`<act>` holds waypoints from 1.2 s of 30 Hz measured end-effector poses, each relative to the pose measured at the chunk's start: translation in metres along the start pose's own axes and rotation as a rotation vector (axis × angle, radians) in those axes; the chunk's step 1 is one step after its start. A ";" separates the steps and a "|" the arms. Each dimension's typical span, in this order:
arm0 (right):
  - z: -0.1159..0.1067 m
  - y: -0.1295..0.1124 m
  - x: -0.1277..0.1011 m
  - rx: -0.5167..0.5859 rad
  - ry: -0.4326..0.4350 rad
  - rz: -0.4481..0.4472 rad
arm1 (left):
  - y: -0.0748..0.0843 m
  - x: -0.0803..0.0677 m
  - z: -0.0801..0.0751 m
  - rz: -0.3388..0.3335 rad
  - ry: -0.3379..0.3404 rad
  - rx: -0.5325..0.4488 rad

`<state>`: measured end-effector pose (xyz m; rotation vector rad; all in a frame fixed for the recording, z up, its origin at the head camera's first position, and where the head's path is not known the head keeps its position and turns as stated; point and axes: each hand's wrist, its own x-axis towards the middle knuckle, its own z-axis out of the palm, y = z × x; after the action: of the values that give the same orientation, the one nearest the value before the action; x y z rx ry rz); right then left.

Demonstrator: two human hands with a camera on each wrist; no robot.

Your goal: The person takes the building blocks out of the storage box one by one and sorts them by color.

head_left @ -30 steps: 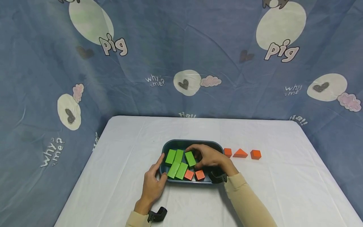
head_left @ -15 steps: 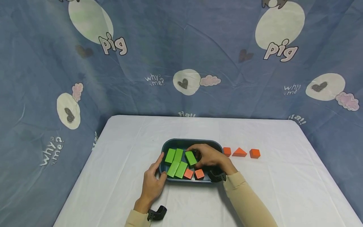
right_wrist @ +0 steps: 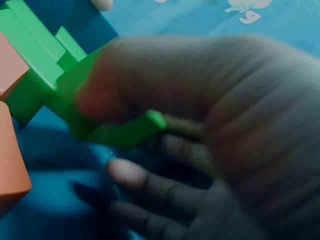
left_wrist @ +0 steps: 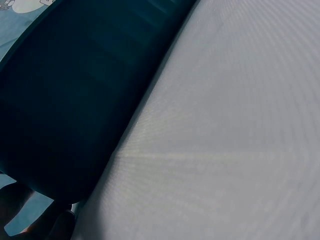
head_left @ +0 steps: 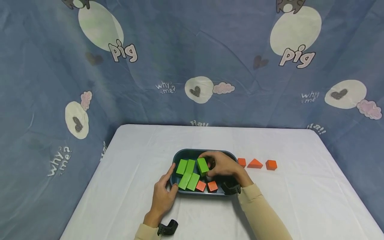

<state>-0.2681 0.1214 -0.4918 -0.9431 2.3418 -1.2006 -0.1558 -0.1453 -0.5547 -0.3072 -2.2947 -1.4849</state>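
Observation:
A dark blue tray (head_left: 183, 152) sits mid-table with several green blocks (head_left: 187, 174) and two orange blocks (head_left: 207, 186) in it. My right hand (head_left: 220, 164) reaches into the tray and pinches one green block (head_left: 202, 166), tilted and lifted off the tray floor; in the right wrist view thumb and fingers (right_wrist: 145, 175) curl round this green block (right_wrist: 107, 132). My left hand (head_left: 163, 193) rests against the tray's left front corner, thumb and forefinger touching its rim. The left wrist view shows only the tray's dark wall (left_wrist: 75, 100) and white cloth (left_wrist: 225, 140).
Three orange blocks lie in a row right of the tray: a cube (head_left: 241, 162), a triangle (head_left: 255, 163) and another cube (head_left: 271, 164). A white cloth covers the table (head_left: 300, 200). A blue printed curtain (head_left: 192, 60) hangs behind and at both sides.
My right hand has raised the green block slightly and tipped it up from the tray floor. The left hand stays at the tray's corner.

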 end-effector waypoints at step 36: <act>-0.044 -0.022 -0.052 0.206 0.223 0.028 | 0.004 0.000 0.002 -0.028 -0.003 -0.007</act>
<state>-0.2470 0.1736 -0.4479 -0.7376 2.3275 -1.5716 -0.1545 -0.1424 -0.5523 -0.2810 -2.3059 -1.5074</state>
